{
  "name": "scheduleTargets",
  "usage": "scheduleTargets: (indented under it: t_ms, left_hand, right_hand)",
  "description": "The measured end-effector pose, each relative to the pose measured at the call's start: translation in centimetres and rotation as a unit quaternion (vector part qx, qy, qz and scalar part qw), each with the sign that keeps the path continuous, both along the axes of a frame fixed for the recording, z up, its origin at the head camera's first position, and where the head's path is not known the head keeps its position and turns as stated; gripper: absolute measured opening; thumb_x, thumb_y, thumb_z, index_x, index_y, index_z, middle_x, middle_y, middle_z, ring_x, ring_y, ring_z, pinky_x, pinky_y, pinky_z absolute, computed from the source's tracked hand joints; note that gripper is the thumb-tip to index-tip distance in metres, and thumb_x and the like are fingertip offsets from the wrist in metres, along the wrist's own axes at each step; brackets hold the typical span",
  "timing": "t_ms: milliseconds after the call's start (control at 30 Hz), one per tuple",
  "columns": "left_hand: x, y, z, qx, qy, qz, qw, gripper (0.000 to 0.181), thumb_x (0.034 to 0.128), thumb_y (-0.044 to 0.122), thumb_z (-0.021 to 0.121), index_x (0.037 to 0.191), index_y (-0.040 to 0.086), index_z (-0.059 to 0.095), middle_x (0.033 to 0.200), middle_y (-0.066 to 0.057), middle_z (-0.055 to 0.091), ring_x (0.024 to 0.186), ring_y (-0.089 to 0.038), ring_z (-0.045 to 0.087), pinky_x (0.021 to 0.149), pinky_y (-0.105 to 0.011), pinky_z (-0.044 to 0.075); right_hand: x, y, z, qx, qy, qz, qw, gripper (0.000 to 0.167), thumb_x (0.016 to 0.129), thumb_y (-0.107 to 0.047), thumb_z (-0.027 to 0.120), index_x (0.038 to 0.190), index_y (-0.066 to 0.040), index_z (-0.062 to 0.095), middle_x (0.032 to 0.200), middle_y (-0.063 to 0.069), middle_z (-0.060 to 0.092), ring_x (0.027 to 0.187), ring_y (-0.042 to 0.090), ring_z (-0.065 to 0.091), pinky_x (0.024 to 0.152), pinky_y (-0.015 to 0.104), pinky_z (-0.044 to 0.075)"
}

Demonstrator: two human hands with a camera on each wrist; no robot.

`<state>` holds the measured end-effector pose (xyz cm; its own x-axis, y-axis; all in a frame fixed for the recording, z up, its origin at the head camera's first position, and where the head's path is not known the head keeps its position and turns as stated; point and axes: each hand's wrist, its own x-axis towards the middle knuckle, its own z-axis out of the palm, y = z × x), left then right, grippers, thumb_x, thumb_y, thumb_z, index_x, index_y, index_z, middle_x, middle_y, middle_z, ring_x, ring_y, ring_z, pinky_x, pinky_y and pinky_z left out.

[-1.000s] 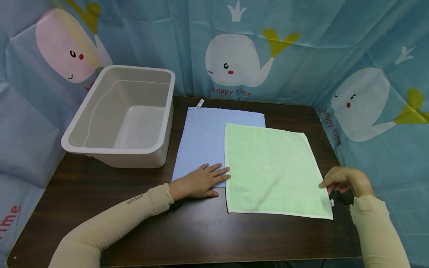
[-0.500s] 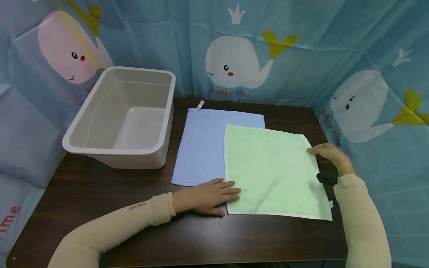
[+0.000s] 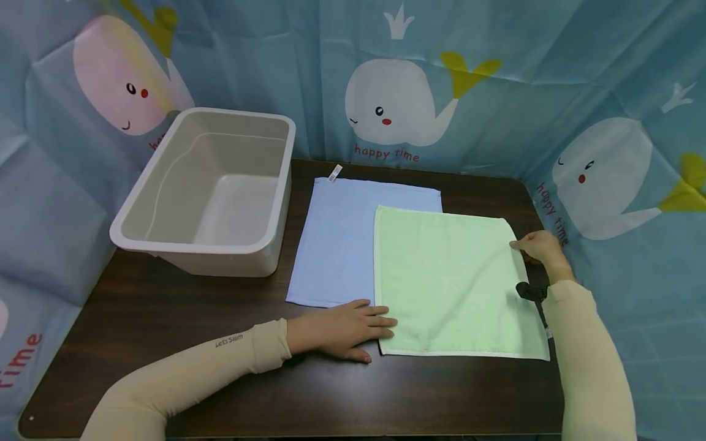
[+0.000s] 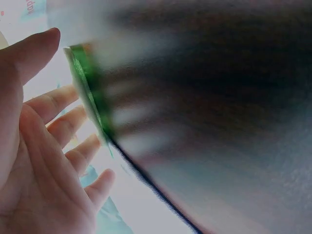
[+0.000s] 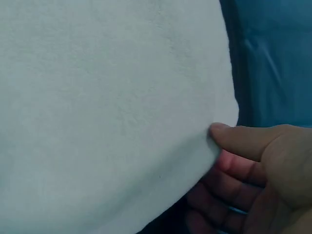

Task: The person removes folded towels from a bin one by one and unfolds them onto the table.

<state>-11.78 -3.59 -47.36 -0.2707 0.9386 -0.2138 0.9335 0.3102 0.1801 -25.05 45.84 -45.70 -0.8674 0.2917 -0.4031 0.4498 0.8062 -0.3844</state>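
Note:
A light green towel (image 3: 447, 282) lies spread on the dark wooden table, overlapping the right part of a light blue towel (image 3: 336, 245). My left hand (image 3: 347, 331) rests with spread, straight fingers on the green towel's left edge near its front corner. At the towel's right edge, toward the back, my right hand (image 3: 540, 248) pinches the cloth between thumb and fingers. The right wrist view shows that thumb (image 5: 239, 139) on top of the towel (image 5: 112, 97), with the other fingers curled beneath the edge.
A deep, pale grey plastic bin (image 3: 276, 214) stands at the table's back left, with nothing seen inside. A blue curtain (image 3: 314, 79) with whale prints hangs behind and at both sides. The table's front edge (image 3: 331, 436) runs along the bottom.
My right hand has moved back along the green towel's right edge and now pinches it, lifting it a little. My left hand has slid toward the front and onto the green towel's left edge.

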Motion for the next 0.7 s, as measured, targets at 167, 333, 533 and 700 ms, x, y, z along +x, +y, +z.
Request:
scheduleTargets:
  t_ms: [167,333,533,700]
  left_hand:
    - [-0.1,0.1,0.0,0.002,-0.002,-0.002,1.0000,0.062,0.0995,0.054,0.049,0.153,0.025,0.037,0.164,0.007,0.028,0.155,-0.018,0.022,0.123,-0.045,0.026]
    - [-0.7,-0.1,-0.1,0.014,-0.010,0.011,0.9998,0.063,0.0997,0.053,0.049,0.153,0.022,0.037,0.165,0.003,0.028,0.155,-0.021,0.023,0.123,-0.047,0.027]
    - [-1.7,-0.6,0.2,0.007,-0.025,0.065,0.9976,0.066,0.0993,0.052,0.050,0.155,0.021,0.033,0.166,0.002,0.025,0.155,-0.022,0.021,0.122,-0.050,0.027]
    - [-1.8,-0.6,0.3,0.013,-0.041,0.068,0.9968,0.066,0.0993,0.050,0.052,0.155,0.019,0.034,0.166,0.000,0.025,0.155,-0.023,0.021,0.121,-0.052,0.029]
  right_hand:
    - [2.4,1.2,1.4,-0.038,-0.123,0.040,0.9909,0.044,0.090,-0.046,0.069,0.091,-0.002,0.068,0.078,0.002,0.066,0.076,0.018,0.064,0.068,0.031,0.056]
    - [5.5,2.2,2.2,-0.099,-0.264,0.123,0.9514,0.025,0.091,-0.035,0.070,0.078,-0.013,0.066,0.072,-0.005,0.071,0.068,0.008,0.065,0.062,0.024,0.048]
    - [8.7,3.2,1.6,-0.169,-0.304,0.168,0.9226,0.012,0.090,-0.018,0.068,0.093,-0.006,0.067,0.076,-0.006,0.074,0.066,0.004,0.066,0.054,0.019,0.039]
    - [10.0,3.3,1.3,-0.217,-0.298,0.171,0.9138,0.012,0.092,-0.019,0.066,0.086,-0.010,0.070,0.071,-0.008,0.072,0.061,0.001,0.063,0.053,0.017,0.042]
